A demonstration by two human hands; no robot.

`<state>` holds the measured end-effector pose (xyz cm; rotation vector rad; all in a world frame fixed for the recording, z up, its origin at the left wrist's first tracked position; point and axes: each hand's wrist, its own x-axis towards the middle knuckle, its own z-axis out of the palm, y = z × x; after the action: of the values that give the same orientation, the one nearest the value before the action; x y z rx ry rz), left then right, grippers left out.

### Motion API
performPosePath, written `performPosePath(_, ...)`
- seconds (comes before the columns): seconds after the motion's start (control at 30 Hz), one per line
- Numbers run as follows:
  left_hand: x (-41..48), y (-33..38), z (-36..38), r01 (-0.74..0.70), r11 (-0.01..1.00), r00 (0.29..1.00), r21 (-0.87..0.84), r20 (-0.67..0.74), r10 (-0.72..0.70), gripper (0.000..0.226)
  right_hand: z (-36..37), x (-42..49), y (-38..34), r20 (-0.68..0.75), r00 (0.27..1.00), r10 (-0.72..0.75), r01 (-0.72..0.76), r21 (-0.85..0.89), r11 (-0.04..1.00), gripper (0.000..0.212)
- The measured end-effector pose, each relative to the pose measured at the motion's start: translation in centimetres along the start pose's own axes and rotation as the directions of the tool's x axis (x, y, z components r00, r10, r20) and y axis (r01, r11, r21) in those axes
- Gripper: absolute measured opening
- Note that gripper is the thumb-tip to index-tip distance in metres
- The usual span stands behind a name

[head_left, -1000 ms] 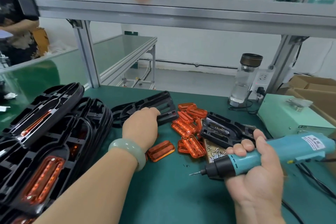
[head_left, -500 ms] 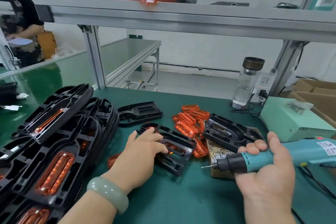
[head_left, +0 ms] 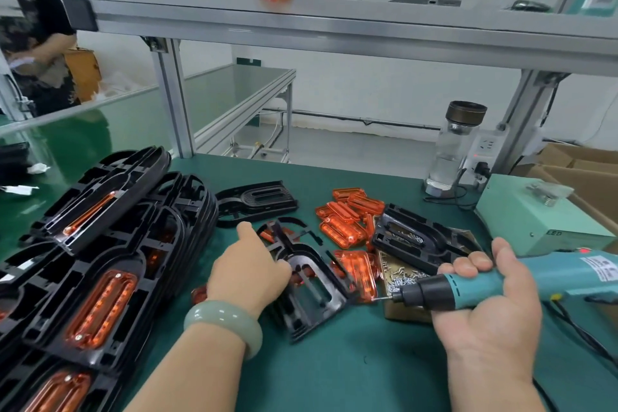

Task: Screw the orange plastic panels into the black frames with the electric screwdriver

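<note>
Two hands divide the work: left hand (head_left: 247,273) grips a frame (head_left: 302,256) on the surface (head_left: 334,365) to steady it, right hand (head_left: 491,304) curls around the screwdriver (head_left: 468,289), bit toward it.

Electric screwdriver (head_left: 551,273) rear cut by right edge.

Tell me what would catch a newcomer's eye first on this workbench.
The teal electric screwdriver gripped in the right hand at lower right stands out, its bit pointing toward the black frame that the left hand holds at centre. A stack of finished frames fills the left, and loose orange panels lie heaped behind the held frame.
</note>
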<state>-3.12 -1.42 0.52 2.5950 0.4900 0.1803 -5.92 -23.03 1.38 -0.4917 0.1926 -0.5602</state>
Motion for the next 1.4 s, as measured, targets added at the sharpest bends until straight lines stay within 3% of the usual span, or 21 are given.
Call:
performPosePath(0.13,-0.2,-0.6,-0.8,-0.096,0.995,0.994,-0.023,-0.063,0.094,0.042,-0.1,0.1,-0.3,0.016,1.000,0.015,-0.016,0.028,0.999,0.006)
performPosePath(0.27,-0.6,-0.2,-1.9,-0.294,0.955,0.954,-0.030,-0.076,0.291,0.033,0.0,0.2,-0.7,0.039,0.999,0.027,-0.029,0.053,0.998,0.006)
performPosePath(0.37,-1.3,0.3,-2.5,-0.435,0.900,0.900,-0.007,0.029,0.435,0.032,0.0,0.3,-0.9,0.041,0.998,0.043,-0.046,0.076,0.996,0.006)
performPosePath(0.5,-2.3,1.0,-2.4,-0.609,0.793,0.772,0.007,0.234,0.591,0.032,-0.1,0.4,-1.2,0.038,0.999,0.036,-0.040,0.085,0.996,0.006)
performPosePath(0.63,-3.4,2.2,-1.2,-0.737,0.676,0.627,0.010,0.381,0.679,0.038,-0.1,0.5,-1.4,0.057,0.998,0.033,-0.039,0.092,0.995,0.006)
performPosePath(0.73,-3.8,2.9,-0.2,-0.768,0.641,0.585,0.000,0.409,0.700,0.040,0.0,0.4,-1.3,0.055,0.998,0.032,-0.036,0.081,0.996,0.007)
performPosePath(0.93,-3.7,2.9,0.3,-0.761,0.648,0.586,-0.036,0.389,0.710,0.039,0.0,0.5,-1.2,0.049,0.998,0.033,-0.037,0.067,0.997,0.006)
performPosePath(1.1,-2.0,3.9,0.7,-0.672,0.731,0.695,-0.120,0.237,0.679,0.029,0.0,0.6,-1.0,0.048,0.998,0.041,-0.044,0.057,0.997,0.006)
performPosePath(1.2,-0.9,5.2,2.1,-0.604,0.795,0.760,-0.061,0.256,0.597,0.049,0.0,0.5,-0.9,0.052,0.997,0.058,-0.060,0.052,0.997,0.006)
performPosePath(1.3,0.0,6.0,3.5,-0.581,0.814,0.762,-0.007,0.347,0.547,0.069,0.1,0.5,-0.8,0.063,0.995,0.073,-0.076,0.048,0.996,0.006)
performPosePath(1.4,0.6,6.2,3.8,-0.567,0.823,0.767,0.032,0.387,0.513,0.071,0.1,0.5,-0.6,0.075,0.994,0.081,-0.084,0.040,0.996,0.006)
